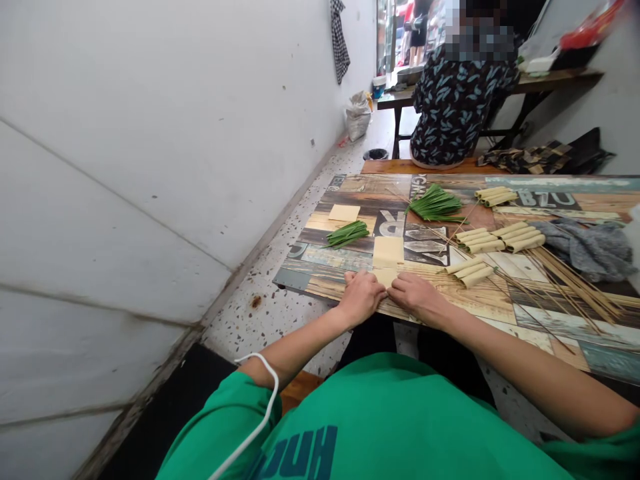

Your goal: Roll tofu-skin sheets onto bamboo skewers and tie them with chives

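Observation:
My left hand [362, 297] and my right hand [418, 299] meet at the table's near edge, fingers closed on the near end of a thin, pale yellow tofu-skin sheet [385, 276]. Fingertips hide that end, so I cannot see whether anything lies inside it. Just beyond, another piece of tofu skin [389, 251] lies flat, touching or overlapping the held one. A small bunch of cut green chives [349, 234] sits beyond my left hand, with one more flat sheet [344, 213] behind it. Right of my right hand are finished-looking rolls [470, 271] on thin skewers.
More rolls [500, 237], a larger chive pile [436, 203], loose bamboo skewers [575, 283] and a grey cloth [585, 247] occupy the table's right half. A wall [125, 133] runs along the left. Across the table a person in a patterned shirt [463, 107] sits facing away.

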The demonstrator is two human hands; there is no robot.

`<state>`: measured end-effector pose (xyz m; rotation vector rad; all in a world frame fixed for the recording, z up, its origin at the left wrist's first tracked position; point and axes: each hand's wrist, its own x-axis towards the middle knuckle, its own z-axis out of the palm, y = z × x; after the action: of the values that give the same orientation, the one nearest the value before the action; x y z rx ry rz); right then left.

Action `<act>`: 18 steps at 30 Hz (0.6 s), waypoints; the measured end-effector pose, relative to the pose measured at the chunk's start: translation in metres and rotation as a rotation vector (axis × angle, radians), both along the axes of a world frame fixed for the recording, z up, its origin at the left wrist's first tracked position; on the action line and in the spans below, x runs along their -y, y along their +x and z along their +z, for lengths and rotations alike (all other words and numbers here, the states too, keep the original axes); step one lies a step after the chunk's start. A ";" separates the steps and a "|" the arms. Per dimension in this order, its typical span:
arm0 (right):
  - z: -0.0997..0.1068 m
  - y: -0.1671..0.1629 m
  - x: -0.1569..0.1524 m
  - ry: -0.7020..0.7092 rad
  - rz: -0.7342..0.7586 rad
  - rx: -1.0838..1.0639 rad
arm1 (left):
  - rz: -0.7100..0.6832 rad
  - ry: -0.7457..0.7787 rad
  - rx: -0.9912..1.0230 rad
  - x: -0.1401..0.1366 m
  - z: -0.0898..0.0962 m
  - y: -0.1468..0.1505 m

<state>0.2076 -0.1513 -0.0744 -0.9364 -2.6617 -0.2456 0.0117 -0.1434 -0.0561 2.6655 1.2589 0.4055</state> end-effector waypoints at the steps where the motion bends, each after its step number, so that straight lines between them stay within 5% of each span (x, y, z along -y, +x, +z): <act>1: 0.000 -0.001 -0.001 -0.003 0.006 0.016 | 0.000 -0.006 -0.004 0.001 -0.001 0.000; 10: 0.004 0.002 -0.015 -0.092 0.052 -0.012 | -0.005 0.231 0.052 0.013 -0.009 -0.006; 15: 0.008 0.003 -0.010 -0.184 0.023 -0.145 | -0.039 0.113 0.055 0.002 -0.007 -0.007; 18: 0.005 0.002 -0.006 -0.065 0.004 -0.151 | -0.036 0.001 0.034 -0.006 -0.001 -0.006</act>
<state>0.2095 -0.1454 -0.0695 -0.9305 -2.5461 -0.0837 0.0058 -0.1378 -0.0574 2.6664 1.1997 0.4445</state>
